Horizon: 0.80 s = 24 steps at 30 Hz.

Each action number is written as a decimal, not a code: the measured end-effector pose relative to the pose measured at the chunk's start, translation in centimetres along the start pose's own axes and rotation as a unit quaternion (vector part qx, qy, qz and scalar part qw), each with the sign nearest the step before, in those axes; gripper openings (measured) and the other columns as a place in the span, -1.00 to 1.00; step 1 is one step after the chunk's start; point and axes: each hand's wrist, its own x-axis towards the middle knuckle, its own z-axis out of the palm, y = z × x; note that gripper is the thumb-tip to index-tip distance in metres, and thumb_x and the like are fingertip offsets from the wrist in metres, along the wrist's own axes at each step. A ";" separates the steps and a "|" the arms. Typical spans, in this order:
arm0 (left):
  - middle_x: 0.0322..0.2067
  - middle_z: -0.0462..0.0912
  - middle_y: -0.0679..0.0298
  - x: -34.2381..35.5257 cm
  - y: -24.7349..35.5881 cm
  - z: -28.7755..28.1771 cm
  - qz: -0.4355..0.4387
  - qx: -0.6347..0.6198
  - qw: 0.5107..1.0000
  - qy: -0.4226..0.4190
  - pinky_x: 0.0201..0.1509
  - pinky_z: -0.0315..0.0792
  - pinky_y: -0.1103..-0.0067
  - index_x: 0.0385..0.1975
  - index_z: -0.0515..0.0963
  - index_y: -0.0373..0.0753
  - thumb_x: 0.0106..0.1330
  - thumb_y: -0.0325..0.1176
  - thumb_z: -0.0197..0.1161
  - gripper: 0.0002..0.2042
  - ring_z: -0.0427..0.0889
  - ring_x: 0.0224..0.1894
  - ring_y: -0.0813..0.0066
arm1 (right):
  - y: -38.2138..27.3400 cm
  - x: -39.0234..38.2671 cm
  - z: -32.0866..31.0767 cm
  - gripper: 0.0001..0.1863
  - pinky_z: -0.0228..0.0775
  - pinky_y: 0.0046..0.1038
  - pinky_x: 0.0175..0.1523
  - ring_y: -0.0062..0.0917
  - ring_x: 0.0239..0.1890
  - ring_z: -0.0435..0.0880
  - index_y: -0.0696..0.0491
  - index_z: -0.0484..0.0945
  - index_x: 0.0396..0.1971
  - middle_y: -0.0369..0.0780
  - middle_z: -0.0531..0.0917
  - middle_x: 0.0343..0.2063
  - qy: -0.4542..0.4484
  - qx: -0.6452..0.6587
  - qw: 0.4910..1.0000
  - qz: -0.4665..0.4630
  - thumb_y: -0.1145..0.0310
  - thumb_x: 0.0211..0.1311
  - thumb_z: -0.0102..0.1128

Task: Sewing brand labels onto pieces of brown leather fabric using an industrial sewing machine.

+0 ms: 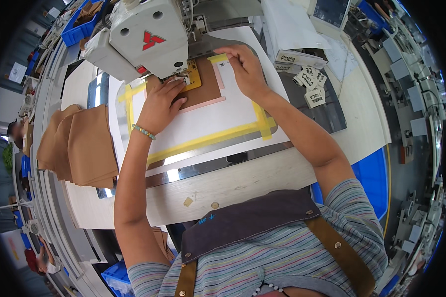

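A brown fabric or leather panel lies under the sewing machine head, bordered by pink strips on a white sheet. A yellow plate rests on the panel beside the machine's foot. My left hand lies on the panel's left part, its fingers stretched toward the plate and its thumb apart; what is under the fingertips is hidden. My right hand rests at the sheet's far right, fingertips by a piece of yellow tape, with nothing visibly held.
Brown cut panels are stacked at the left. Printed fabric labels lie at the right near a white box. A screen stands far right. Blue bins flank the table. Other people sit at the far left.
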 end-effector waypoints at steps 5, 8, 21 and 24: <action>0.25 0.63 0.12 0.7 -0.4 0.2 -0.071 -0.035 0.997 -0.011 0.38 0.38 0.30 0.21 0.62 -0.22 0.43 -0.35 0.29 -0.63 0.52 0.27 -0.01 | 0.5 0.1 0.1 -0.76 0.39 -0.32 -0.06 -0.30 -0.18 0.55 0.03 0.73 -0.09 -0.21 0.66 -0.30 0.021 0.013 0.999 -0.023 0.55 0.48 0.06; 0.14 0.70 0.08 0.9 -0.6 0.6 -0.071 -0.038 0.996 0.026 0.34 0.44 0.28 0.14 0.65 -0.26 0.41 -0.37 0.30 -0.67 0.57 0.18 -0.02 | 0.7 0.2 0.0 -0.76 0.39 -0.33 -0.08 -0.32 -0.19 0.55 0.02 0.73 -0.09 -0.20 0.65 -0.30 0.019 -0.001 1.000 0.010 0.54 0.48 0.07; 0.30 0.54 -0.07 -4.5 -6.0 1.6 -0.230 0.144 0.959 0.078 0.42 0.38 0.21 0.24 0.55 -0.40 0.51 -0.24 0.21 -0.57 0.48 0.33 -0.10 | 0.4 -0.1 0.1 -0.73 0.38 -0.29 -0.07 -0.32 -0.22 0.52 0.04 0.70 -0.05 -0.19 0.59 -0.33 -0.017 -0.011 0.999 -0.045 0.59 0.43 0.05; 0.34 0.50 -0.11 -5.3 -6.0 2.7 -0.201 0.175 0.961 0.078 0.46 0.33 0.19 0.30 0.49 -0.42 0.55 -0.15 0.15 -0.50 0.45 0.36 -0.14 | 0.3 0.1 -0.2 -0.72 0.38 -0.26 -0.04 -0.29 -0.20 0.52 0.05 0.70 -0.05 -0.19 0.60 -0.31 -0.035 -0.026 0.999 -0.032 0.59 0.43 0.03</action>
